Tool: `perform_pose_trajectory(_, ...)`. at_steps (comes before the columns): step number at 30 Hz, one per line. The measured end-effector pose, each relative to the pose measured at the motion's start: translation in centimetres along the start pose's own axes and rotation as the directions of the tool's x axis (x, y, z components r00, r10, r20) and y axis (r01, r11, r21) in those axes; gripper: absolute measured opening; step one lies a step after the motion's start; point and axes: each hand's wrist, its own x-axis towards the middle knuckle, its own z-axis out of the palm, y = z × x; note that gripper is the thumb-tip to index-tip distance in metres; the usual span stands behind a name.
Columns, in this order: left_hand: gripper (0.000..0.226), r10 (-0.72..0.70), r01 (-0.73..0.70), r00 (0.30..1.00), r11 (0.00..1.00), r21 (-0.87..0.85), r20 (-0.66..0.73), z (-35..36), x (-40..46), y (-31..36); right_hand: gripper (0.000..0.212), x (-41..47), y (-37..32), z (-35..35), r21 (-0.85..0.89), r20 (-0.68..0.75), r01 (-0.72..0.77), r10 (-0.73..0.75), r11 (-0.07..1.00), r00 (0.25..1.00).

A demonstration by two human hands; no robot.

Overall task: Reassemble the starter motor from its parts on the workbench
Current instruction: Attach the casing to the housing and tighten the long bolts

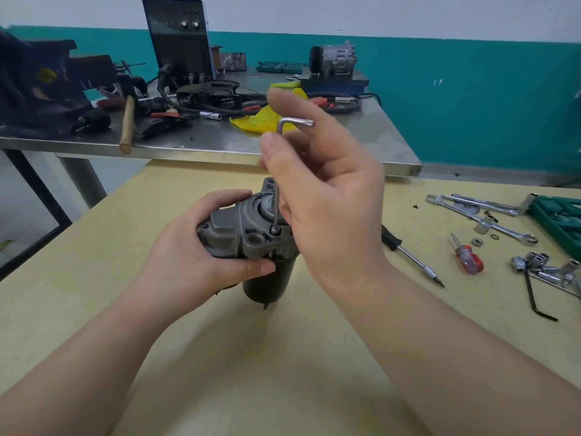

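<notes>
Starter motor (248,237) stands upright on the bench (283,357), the left hand (195,247) gripping its housing while the right hand (320,190) pinches a hex key (278,171) whose long leg runs straight down into a bolt (275,229) beside the nose.
</notes>
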Motion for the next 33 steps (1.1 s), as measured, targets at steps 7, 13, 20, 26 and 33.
perform_pose_trajectory(7,0.09,-0.016,0.016,1.0,1.0,-0.011,0.008,0.0,0.1,0.0,0.034,0.8,-0.3,-1.0,-0.353,0.189,0.402,-0.357,0.845,0.915)
perform_pose_trajectory(13,0.088,-0.012,0.013,1.0,1.0,-0.028,0.02,-0.2,0.0,0.1,0.026,2.8,-2.6,-2.5,-0.371,0.317,0.237,-0.118,0.898,0.941)
perform_pose_trajectory(20,0.095,-0.023,0.024,0.999,1.0,-0.021,0.039,0.0,0.0,0.4,0.027,3.7,-3.2,-1.3,-0.373,0.066,-0.09,0.123,0.923,0.99)
perform_pose_trajectory(26,0.094,-0.023,0.024,0.999,0.999,-0.03,0.024,0.1,0.0,0.5,0.01,4.6,-3.6,-1.6,-0.04,0.177,-0.474,0.473,0.88,0.863)
perform_pose_trajectory(33,0.085,-0.038,0.039,0.999,0.998,-0.049,0.01,0.0,0.0,0.3,0.014,3.6,-2.8,-2.7,0.262,0.301,-0.525,0.449,0.81,0.841)
